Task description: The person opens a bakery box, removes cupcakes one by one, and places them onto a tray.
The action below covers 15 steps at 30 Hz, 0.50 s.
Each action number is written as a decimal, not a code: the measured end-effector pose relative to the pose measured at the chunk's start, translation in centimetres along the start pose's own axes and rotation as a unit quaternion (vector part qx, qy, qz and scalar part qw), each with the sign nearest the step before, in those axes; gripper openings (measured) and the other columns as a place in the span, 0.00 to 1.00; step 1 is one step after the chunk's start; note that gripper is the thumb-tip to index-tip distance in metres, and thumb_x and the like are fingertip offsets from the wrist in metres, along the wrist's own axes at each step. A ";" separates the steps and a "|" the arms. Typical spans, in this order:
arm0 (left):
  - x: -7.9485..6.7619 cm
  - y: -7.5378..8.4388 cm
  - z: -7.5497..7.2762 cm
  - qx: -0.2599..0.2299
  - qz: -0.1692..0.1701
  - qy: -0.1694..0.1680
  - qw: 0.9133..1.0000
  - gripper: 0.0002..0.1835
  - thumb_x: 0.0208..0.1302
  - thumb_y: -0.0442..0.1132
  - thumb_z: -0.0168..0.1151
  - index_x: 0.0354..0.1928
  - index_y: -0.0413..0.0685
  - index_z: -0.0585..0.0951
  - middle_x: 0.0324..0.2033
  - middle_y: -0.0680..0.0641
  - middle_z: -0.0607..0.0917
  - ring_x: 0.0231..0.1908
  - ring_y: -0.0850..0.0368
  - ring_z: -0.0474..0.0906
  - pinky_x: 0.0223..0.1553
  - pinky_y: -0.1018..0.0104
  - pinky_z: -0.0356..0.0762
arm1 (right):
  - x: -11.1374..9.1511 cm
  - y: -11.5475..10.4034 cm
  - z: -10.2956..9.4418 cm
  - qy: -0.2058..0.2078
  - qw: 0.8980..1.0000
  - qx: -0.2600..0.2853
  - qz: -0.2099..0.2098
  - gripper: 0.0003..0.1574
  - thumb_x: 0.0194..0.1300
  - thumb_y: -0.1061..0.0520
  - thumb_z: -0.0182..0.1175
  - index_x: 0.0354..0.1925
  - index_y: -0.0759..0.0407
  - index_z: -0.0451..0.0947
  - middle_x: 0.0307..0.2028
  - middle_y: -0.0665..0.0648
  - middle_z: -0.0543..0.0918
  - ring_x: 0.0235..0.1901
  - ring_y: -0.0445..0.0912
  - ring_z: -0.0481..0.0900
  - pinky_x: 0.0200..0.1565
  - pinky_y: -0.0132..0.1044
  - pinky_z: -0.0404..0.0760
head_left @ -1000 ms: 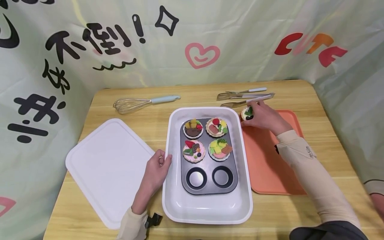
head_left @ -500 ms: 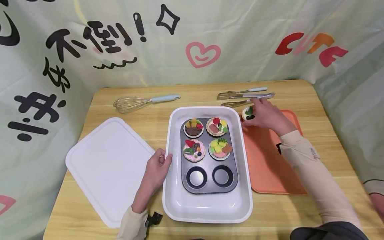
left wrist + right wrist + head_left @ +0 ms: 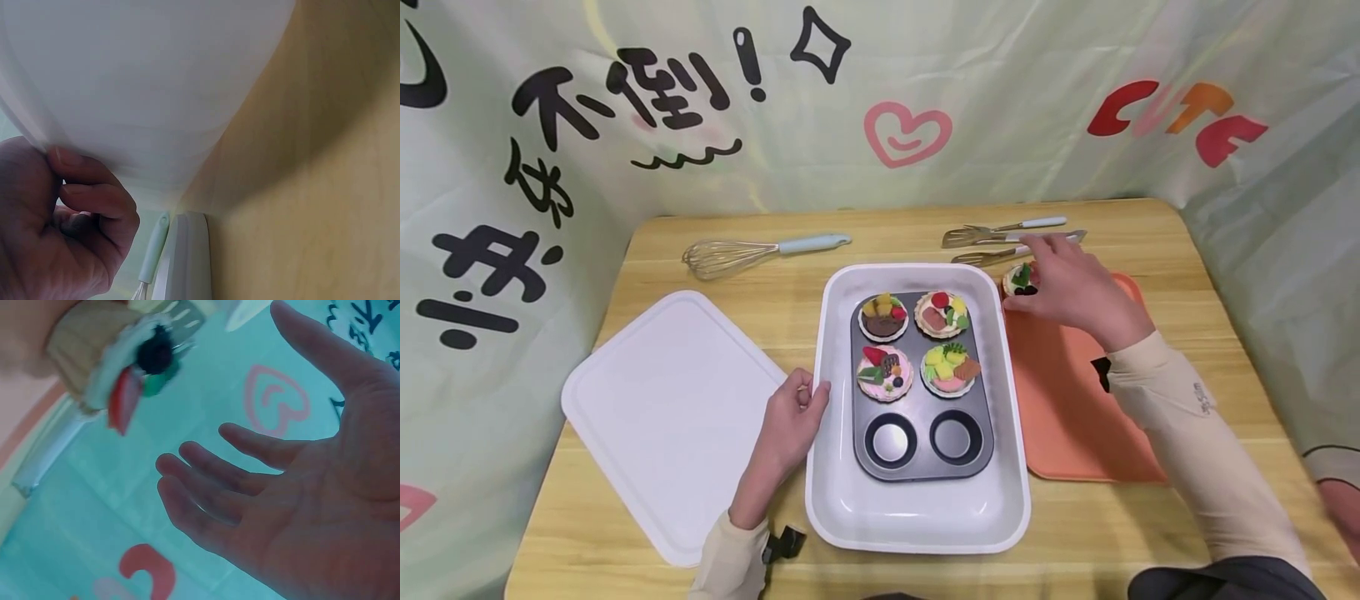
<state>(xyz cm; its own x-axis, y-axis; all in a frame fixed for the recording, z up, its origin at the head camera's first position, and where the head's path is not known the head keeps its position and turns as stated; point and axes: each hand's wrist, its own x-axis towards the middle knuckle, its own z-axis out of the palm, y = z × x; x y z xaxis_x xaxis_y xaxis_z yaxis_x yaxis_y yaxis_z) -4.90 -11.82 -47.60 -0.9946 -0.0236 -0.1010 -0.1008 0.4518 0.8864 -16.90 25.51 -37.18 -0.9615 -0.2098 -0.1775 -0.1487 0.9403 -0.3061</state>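
Just behind the cupcake (image 3: 1019, 279) — utensils (image 3: 997, 238).

A pale green cloth (image 3: 1000, 92) walls in the wooden table (image 3: 1210, 333) before me, its wrinkled folds carrying black characters (image 3: 552, 104), a pink heart (image 3: 904, 147) and the word "CUTE" (image 3: 1193, 110).

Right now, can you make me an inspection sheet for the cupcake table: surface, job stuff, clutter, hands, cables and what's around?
Surface: wooden table, light grain.
Job's things: muffin pan inside white basin; four cupcakes in its cups, two near cups empty; fifth cupcake at the far left corner of the orange tray.
Clutter: whisk and metal utensils near the far edge; white tray at left.
Hands: left hand holds the basin's left rim; right hand is at the fifth cupcake, fingers open, not gripping.
Cables: nothing seen.
Surroundings: pale printed cloth behind and at both sides.
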 end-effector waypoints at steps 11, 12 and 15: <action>0.1 0.0 0.0 0.010 0.013 0.008 1.000 0.10 0.70 0.39 0.60 0.31 0.44 0.72 0.15 0.52 0.71 0.19 0.58 0.70 0.20 0.69 0.72 | -1.8 -3.6 -0.1 0.002 0.999 -0.027 -0.043 0.55 0.56 0.45 0.74 0.71 0.67 0.60 0.65 0.73 0.65 0.60 0.68 0.67 0.58 0.66 0.69; 0.1 -0.1 0.0 0.011 0.014 0.008 1.000 0.10 0.70 0.39 0.60 0.31 0.44 0.72 0.15 0.52 0.71 0.19 0.58 0.70 0.20 0.69 0.71 | -2.0 -3.9 -0.1 0.005 0.998 -0.032 -0.049 0.54 0.56 0.45 0.74 0.70 0.67 0.61 0.64 0.73 0.66 0.59 0.67 0.68 0.57 0.65 0.70; 0.1 -0.1 0.0 0.012 0.016 0.008 1.000 0.10 0.70 0.38 0.60 0.31 0.43 0.71 0.15 0.53 0.70 0.19 0.58 0.69 0.20 0.69 0.71 | -2.4 -4.7 0.1 0.014 0.997 -0.039 -0.071 0.51 0.55 0.46 0.74 0.67 0.67 0.65 0.59 0.71 0.71 0.55 0.65 0.72 0.53 0.62 0.74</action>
<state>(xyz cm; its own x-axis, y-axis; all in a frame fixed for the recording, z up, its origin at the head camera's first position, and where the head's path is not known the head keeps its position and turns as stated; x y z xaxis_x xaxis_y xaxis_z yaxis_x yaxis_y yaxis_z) -4.94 -11.83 -47.73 -0.9976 -0.0240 -0.0655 -0.0691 0.4745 0.8776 -13.90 21.53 -35.35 -0.9354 -0.3354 -0.1120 -0.2995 0.9199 -0.2532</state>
